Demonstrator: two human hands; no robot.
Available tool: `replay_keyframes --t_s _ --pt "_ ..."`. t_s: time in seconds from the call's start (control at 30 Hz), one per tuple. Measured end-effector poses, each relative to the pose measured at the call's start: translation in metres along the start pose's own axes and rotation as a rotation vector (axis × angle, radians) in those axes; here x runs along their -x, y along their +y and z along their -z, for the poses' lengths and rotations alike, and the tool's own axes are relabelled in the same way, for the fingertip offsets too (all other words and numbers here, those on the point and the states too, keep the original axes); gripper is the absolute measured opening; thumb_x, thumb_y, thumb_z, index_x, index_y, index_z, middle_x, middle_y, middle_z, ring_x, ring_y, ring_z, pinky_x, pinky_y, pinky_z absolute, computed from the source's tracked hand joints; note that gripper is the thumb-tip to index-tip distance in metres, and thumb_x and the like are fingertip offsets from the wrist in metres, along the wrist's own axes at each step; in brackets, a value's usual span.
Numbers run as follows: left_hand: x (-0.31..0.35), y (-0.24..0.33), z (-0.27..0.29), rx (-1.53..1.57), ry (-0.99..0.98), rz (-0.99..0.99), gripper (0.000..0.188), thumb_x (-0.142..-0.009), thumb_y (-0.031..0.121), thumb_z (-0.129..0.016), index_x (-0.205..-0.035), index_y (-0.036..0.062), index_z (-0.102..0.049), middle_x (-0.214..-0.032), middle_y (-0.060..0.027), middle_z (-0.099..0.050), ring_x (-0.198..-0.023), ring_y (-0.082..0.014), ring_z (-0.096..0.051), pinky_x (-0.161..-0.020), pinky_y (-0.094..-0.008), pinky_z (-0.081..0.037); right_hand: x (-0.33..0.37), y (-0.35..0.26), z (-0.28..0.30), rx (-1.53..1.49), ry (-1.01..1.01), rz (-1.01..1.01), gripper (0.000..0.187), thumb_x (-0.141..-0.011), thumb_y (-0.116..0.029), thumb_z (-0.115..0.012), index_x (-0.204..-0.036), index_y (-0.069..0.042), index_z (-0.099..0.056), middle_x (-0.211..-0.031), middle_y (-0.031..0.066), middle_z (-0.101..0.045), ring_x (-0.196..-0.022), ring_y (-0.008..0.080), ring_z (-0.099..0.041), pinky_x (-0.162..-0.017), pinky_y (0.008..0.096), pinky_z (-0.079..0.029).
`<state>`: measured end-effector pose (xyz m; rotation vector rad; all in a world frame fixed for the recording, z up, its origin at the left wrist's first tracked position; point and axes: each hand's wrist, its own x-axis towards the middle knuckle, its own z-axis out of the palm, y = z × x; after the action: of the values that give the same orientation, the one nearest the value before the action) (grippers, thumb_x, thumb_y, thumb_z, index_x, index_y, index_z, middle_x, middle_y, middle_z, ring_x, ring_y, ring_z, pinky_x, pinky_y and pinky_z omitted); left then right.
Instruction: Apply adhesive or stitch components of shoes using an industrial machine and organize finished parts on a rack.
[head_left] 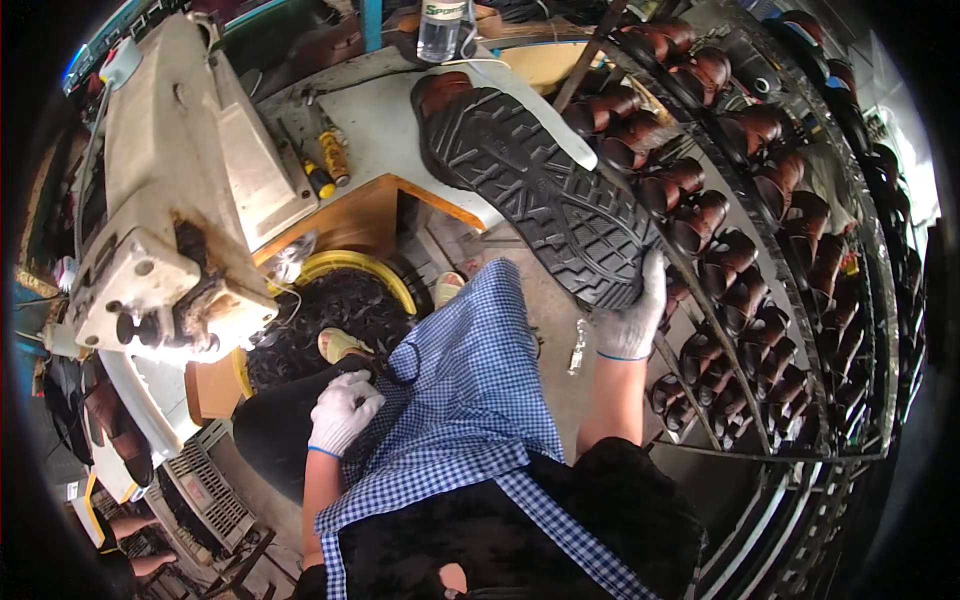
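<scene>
In my right hand (632,312), in a white glove, is one end of a shoe (540,190). Its black, deeply treaded sole faces up toward me, and a bit of reddish-brown upper shows at the far end, over the pale worktable (375,130). My left hand (345,408), also gloved in white, lies on my lap beside the blue checked apron (470,370). Its fingers are curled in, and what they hold, if anything, is hidden. A dark loop (404,363) lies on the cloth near it.
A cream sewing machine (160,190) with a lit lamp stands at left. Yellow-handled tools (333,158) lie on the table, with a clear bottle (440,32) behind. Below, a yellow tub (345,262) holds black scraps. A rack of brown shoes (735,262) fills the right side.
</scene>
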<state>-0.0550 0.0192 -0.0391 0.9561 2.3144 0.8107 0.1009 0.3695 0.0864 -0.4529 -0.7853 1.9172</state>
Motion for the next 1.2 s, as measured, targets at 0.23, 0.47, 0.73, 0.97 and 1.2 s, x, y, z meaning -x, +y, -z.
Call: replay_keyframes --t_s 0.23,0.47,0.73,0.97,1.2 --pt "0.011 0.006 -0.003 0.196 -0.040 -0.012 0.023 -0.080 0.023 -0.068 -0.094 0.0050 -0.072 -0.116 -0.0167 -0.065 -0.110 -0.0300 -0.061 -0.095 -0.0369 -0.048 0.006 0.005 0.015 0.051 -0.173 0.032 0.050 -0.088 -0.026 -0.063 -0.126 0.005 -0.054 -0.121 0.0171 -0.062 -0.108 0.0286 -0.062 -0.097 0.0424 -0.049" --pt "0.015 0.012 -0.004 0.259 -0.046 -0.035 0.024 -0.082 0.024 -0.067 -0.095 0.0042 -0.071 -0.114 -0.0162 -0.065 -0.109 -0.0295 -0.061 -0.095 -0.0371 -0.047 0.016 0.005 0.017 0.239 -0.238 0.035 0.053 -0.092 -0.031 -0.056 -0.131 0.005 -0.049 -0.125 0.0190 -0.060 -0.113 0.0313 -0.060 -0.100 0.0446 -0.047" --pt "0.022 0.008 -0.006 0.348 -0.071 0.010 0.025 -0.082 0.026 -0.068 -0.091 0.0030 -0.070 -0.118 -0.0139 -0.065 -0.108 -0.0277 -0.062 -0.095 -0.0358 -0.047 0.024 0.001 0.012 0.111 -0.214 -0.041 0.050 -0.090 -0.027 -0.058 -0.130 0.004 -0.050 -0.124 0.0194 -0.060 -0.111 0.0314 -0.061 -0.100 0.0437 -0.047" --pt "0.021 0.004 -0.012 0.358 -0.089 0.031 0.029 -0.081 0.029 -0.067 -0.088 0.0012 -0.070 -0.117 -0.0126 -0.066 -0.106 -0.0274 -0.063 -0.093 -0.0345 -0.048 0.040 -0.021 0.011 0.305 -0.125 0.127 0.046 -0.086 -0.018 -0.064 -0.124 0.008 -0.054 -0.116 0.0189 -0.064 -0.101 0.0300 -0.066 -0.091 0.0411 -0.053" --pt "0.014 0.012 -0.011 0.388 -0.104 0.024 0.028 -0.081 0.028 -0.067 -0.088 0.0004 -0.070 -0.118 -0.0128 -0.065 -0.105 -0.0259 -0.063 -0.092 -0.0338 -0.048 0.042 -0.027 0.017 0.372 -0.153 0.202 0.042 -0.085 -0.018 -0.065 -0.116 0.009 -0.059 -0.108 0.0184 -0.067 -0.096 0.0291 -0.067 -0.089 0.0381 -0.053"
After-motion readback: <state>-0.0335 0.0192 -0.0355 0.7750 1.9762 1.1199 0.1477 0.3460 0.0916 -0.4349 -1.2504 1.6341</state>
